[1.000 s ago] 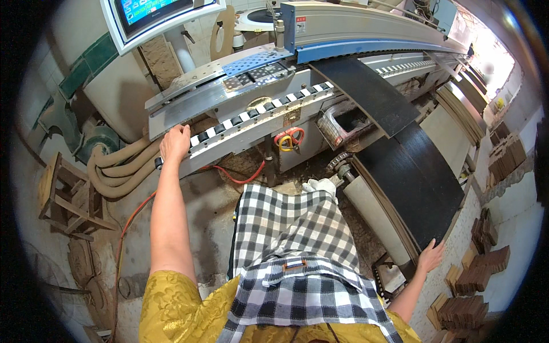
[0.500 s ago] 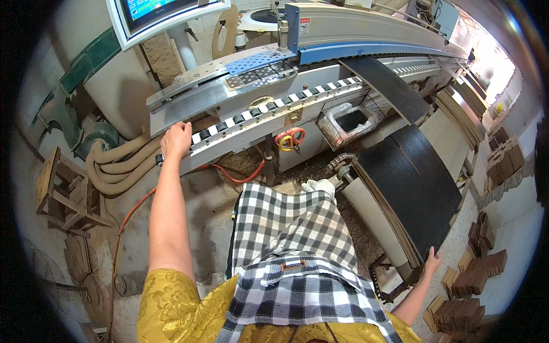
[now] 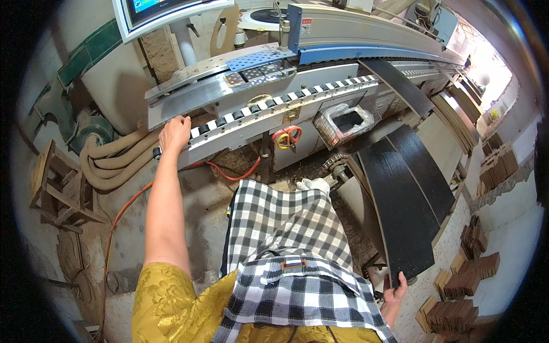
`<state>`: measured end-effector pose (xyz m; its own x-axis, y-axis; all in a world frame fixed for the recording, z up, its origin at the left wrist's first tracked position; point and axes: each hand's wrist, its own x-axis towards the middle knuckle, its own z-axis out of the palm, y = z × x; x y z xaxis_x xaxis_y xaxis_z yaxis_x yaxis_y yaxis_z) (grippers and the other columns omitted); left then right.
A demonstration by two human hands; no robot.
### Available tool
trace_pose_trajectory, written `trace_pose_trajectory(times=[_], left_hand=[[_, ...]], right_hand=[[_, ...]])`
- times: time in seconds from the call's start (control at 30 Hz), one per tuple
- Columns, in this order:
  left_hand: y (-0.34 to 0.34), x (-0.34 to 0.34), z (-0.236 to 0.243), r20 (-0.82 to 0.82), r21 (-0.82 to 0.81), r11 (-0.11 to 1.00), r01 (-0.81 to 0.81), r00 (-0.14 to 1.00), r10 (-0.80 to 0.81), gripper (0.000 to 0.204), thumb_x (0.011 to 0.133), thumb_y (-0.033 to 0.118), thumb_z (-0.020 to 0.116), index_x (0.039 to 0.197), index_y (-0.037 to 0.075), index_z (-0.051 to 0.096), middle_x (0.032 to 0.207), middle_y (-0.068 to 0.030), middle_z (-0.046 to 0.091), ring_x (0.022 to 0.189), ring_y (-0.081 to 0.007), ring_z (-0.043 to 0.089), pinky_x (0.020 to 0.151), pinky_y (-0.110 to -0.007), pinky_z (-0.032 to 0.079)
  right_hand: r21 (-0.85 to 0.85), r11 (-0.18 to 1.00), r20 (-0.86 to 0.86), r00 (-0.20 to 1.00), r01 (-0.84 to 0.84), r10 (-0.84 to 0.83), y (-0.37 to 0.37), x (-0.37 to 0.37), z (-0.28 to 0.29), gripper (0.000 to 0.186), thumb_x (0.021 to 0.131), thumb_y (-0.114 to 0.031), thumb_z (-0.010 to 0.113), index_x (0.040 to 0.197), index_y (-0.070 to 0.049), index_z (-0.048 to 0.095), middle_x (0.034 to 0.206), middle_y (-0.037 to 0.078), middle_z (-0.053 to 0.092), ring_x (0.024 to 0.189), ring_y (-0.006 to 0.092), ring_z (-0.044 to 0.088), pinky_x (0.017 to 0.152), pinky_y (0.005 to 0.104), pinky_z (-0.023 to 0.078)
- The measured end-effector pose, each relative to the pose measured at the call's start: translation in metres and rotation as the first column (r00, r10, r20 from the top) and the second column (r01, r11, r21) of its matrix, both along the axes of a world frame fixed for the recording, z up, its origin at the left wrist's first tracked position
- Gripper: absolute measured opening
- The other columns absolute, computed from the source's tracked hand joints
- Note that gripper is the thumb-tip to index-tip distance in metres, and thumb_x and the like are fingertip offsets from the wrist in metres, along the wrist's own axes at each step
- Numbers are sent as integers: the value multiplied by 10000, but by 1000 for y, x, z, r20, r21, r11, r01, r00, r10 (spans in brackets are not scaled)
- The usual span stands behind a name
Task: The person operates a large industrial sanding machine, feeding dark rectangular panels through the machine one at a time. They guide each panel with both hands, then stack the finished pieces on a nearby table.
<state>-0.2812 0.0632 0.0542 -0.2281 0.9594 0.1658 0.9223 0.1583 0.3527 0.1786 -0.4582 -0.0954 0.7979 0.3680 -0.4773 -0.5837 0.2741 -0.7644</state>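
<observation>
My left hand [image 3: 175,136] is curled over the near left end of a roller rail [image 3: 240,127], beside the metal edge of a long machine [image 3: 189,103]. At the lower right, my right hand [image 3: 394,290] grips the near corner of a black panel [image 3: 394,211], thumb on the edge and fingers partly hidden. This panel lies slid partly off a second black panel [image 3: 423,166] on a roller stand [image 3: 357,200]. Farther along the machine, another dark panel [image 3: 397,88] juts out from under its blue-edged beam [image 3: 366,52].
Below the rail hang red and yellow scissors [image 3: 286,137], near a wire basket [image 3: 343,123] with a plastic liner. Thick hoses [image 3: 108,166] and a wooden stool [image 3: 60,188] are at left. Stacked brown boards [image 3: 457,280] line the right side. A red hose [image 3: 234,176] crosses the floor.
My right hand has drawn the top black panel toward me and leftward, so it now overhangs the stand. The dark panel at the machine has shifted slightly farther along. My left hand stays on the rail.
</observation>
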Motion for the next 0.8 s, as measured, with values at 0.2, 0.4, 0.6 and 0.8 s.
trace_pose_trajectory(times=[0.2, 0.4, 0.6, 0.8], left_hand=[[0, -3, -2, -6, 7, 1000, 5, 1000, -5, 386, 859, 394, 422, 989, 103, 640, 975, -179, 626, 957, -347, 576, 846, -424, 436], [0, -3, -2, -14, 33, 999, 11, 1000, -10, 392, 861, 394, 419, 993, 98, 638, 972, -179, 626, 953, -352, 575, 842, -425, 437], [2, -4, -6, -7, 34, 999, 19, 1000, -19, 382, 858, 395, 427, 980, 105, 642, 960, -180, 628, 938, -350, 581, 830, -425, 440], [1, -4, -5, 7, 42, 999, 3, 1000, -3, 371, 858, 395, 429, 970, 117, 648, 938, -179, 634, 929, -352, 585, 824, -424, 444]], right_hand=[[226, 959, 101, 983, -172, 153, 5, -1, 27, 345, 706, -93, 612, 1030, 5, 546, 967, 121, 626, 868, 254, 620, 799, 369, 508], [340, 892, 211, 948, -298, 237, 62, -16, 64, 424, 676, -57, 576, 1085, 35, 517, 1024, 146, 605, 928, 281, 603, 851, 390, 485], [323, 796, 132, 857, -512, 498, 149, -34, 73, 280, 682, -55, 578, 934, 68, 589, 936, 159, 635, 850, 272, 634, 786, 379, 521], [318, 637, 153, 701, -702, 697, 240, -96, 73, 339, 729, -75, 615, 1042, 37, 547, 977, 123, 614, 877, 245, 615, 801, 369, 507]])
